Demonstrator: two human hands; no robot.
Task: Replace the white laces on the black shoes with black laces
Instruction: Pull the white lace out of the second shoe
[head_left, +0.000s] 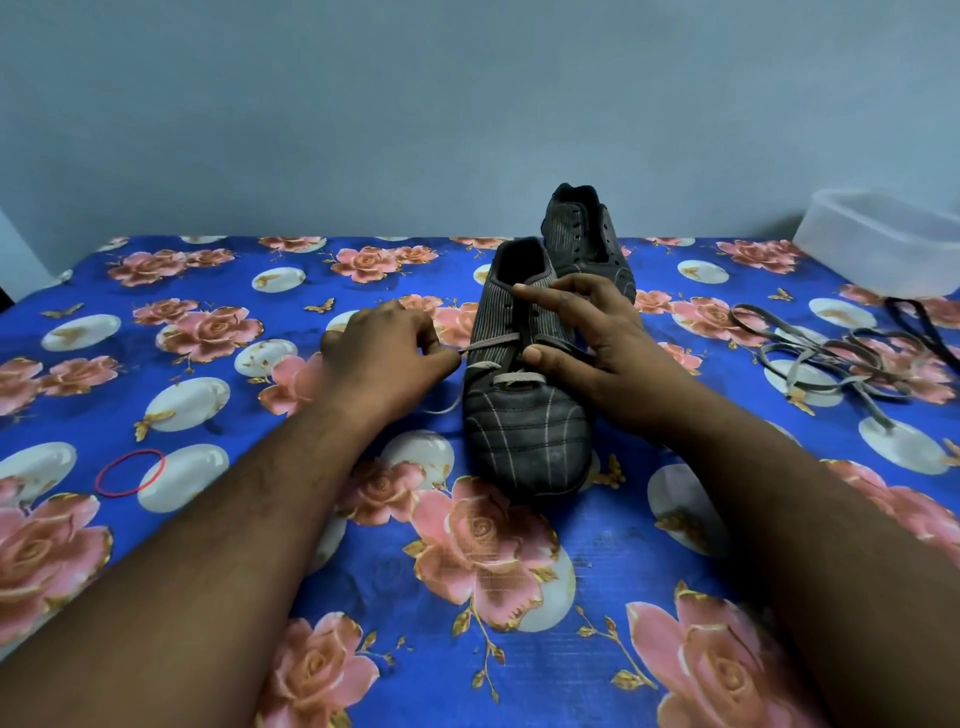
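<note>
While the left hand (382, 353) pinches a strand of the white lace (488, 344) just beside the near shoe's left flank, its fingers curled round the strand, the right hand (587, 345) rests on that near black shoe (524, 415) from the right, forefinger stretched over the collar and thumb pressed by the eyelets, fingers bent round the upper; the white lace crosses only the lower eyelets, with one loose end trailing onto the cloth at the left; the shoe stands toe toward the camera on a blue flowered worktop (363, 561); the second black shoe (587, 234) stands just behind it, showing no lace in its eyelets; well to the right lies a tangle of loose laces (831, 353), pale and dark together; beyond them sits a clear plastic container (883, 239); near the left forearm lies a red rubber band (130, 473).
</note>
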